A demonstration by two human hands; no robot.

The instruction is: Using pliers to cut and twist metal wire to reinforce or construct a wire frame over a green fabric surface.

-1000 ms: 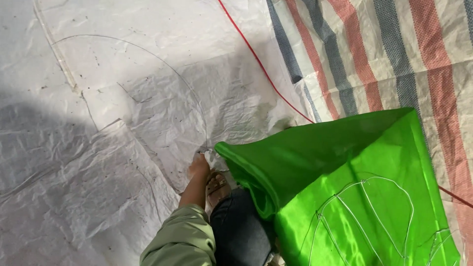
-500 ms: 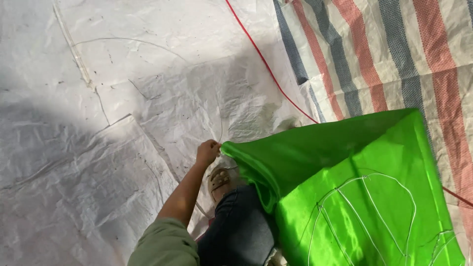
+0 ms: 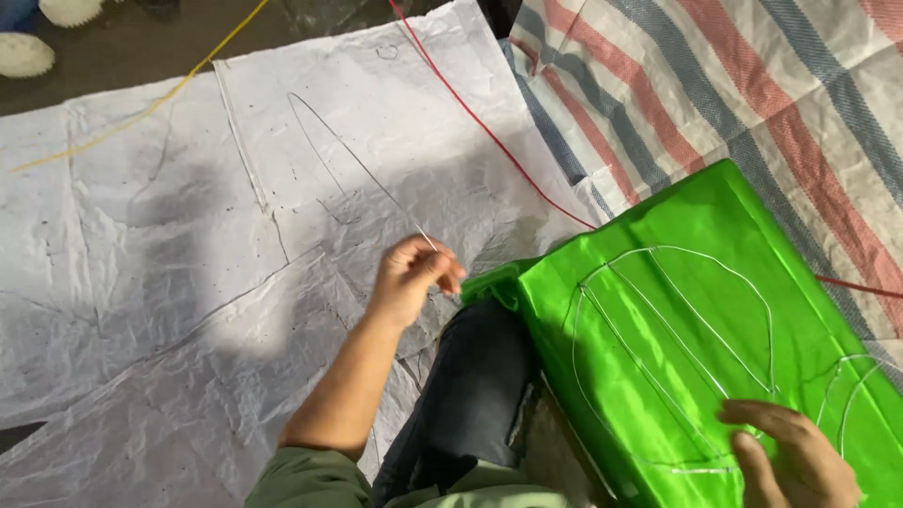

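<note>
**Left hand pinching a thin wire, right hand flat on green fabric**

We see our left hand (image 3: 411, 277) reaching forward from a bent arm in an olive sleeve, its grip pressed together on the end of a thin wire (image 3: 362, 165) that curves away in a long loop over the white sheet (image 3: 188, 282) on the floor. Our right hand (image 3: 790, 456) lies at the lower right, fingers spread and flat on the green fabric (image 3: 687, 310), touching a wire hoop frame (image 3: 677, 282) laid on it.

The green fabric drapes over our knee in dark trousers (image 3: 466, 386) and reaches just beside the left hand. A striped tarp (image 3: 752, 103) lies beyond it, and a red cord (image 3: 489, 132) crosses both sheets.

The right hand is cut off by the picture's edge.
</note>
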